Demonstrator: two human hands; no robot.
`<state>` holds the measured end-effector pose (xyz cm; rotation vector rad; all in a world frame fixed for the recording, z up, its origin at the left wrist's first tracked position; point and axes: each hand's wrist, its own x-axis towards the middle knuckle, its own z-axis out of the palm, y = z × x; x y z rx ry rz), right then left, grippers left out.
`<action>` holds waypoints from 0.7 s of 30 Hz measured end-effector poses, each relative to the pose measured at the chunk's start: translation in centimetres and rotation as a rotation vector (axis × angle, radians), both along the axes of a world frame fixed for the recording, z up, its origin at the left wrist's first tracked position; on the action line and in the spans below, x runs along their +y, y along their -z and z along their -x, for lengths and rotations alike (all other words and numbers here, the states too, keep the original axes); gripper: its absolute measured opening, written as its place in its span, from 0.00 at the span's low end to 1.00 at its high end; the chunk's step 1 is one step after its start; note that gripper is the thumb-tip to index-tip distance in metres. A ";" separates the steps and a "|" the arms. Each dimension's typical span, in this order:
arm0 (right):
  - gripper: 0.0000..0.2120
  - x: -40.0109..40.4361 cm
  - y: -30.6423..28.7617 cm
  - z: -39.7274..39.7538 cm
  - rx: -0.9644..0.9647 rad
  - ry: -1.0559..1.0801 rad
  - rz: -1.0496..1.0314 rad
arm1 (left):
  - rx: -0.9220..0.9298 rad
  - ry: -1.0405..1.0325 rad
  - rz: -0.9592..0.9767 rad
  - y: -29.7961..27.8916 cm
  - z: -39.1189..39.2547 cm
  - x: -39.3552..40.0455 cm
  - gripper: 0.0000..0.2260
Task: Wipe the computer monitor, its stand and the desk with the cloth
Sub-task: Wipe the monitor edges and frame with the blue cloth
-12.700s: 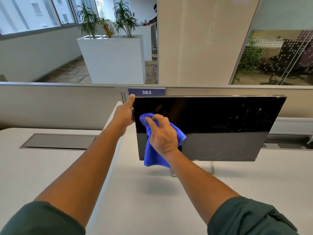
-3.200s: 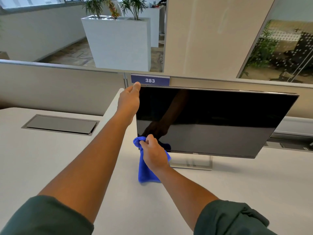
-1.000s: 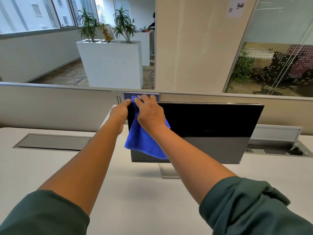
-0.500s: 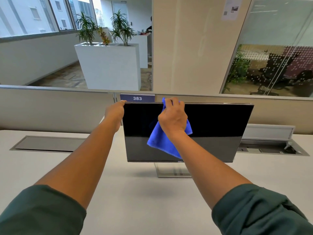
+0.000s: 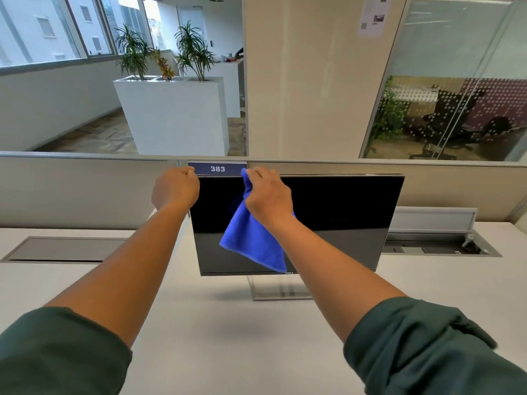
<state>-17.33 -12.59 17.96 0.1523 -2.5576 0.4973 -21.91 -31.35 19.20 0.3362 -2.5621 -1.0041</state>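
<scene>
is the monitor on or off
Off, as far as the view shows: the monitor screen is uniformly black, showing only faint reflections behind the hanging cloth.

Daylit office, windows (image 5: pixel 42 29) far left, white planter (image 5: pixel 174 115) with palms, beige column (image 5: pixel 308 81), glass-walled room (image 5: pixel 456 89) with what seems a dark chair (image 5: pixel 453 129), grey partition (image 5: pixel 71 189), sign 383 (image 5: pixel 217 168)

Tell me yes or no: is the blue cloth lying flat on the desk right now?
No, the right hand holds the blue cloth up at the monitor's top edge, hanging over the screen.
</scene>
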 end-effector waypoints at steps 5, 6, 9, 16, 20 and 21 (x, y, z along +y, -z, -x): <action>0.13 6.4 0.4 -1.4 0.025 0.119 -0.021 | -0.007 -0.014 0.148 -0.8 -0.5 0.9 0.15; 0.13 7.7 0.4 -1.7 0.022 0.152 -0.019 | 0.002 -0.013 0.166 -0.9 -0.6 1.1 0.14; 0.14 11.7 0.6 -2.6 0.018 0.229 0.011 | 0.057 0.016 0.235 -1.0 -0.9 2.1 0.14; 0.14 14.1 0.1 -2.9 -0.021 0.339 0.074 | 0.119 0.223 0.319 -0.6 -3.2 6.9 0.20; 0.12 12.0 -0.4 -3.0 -0.047 0.326 0.094 | 0.133 0.371 0.391 -0.3 -3.4 9.3 0.15; 0.12 11.5 -0.6 -3.0 -0.052 0.290 0.092 | 0.134 0.391 0.396 -0.4 -3.4 10.0 0.15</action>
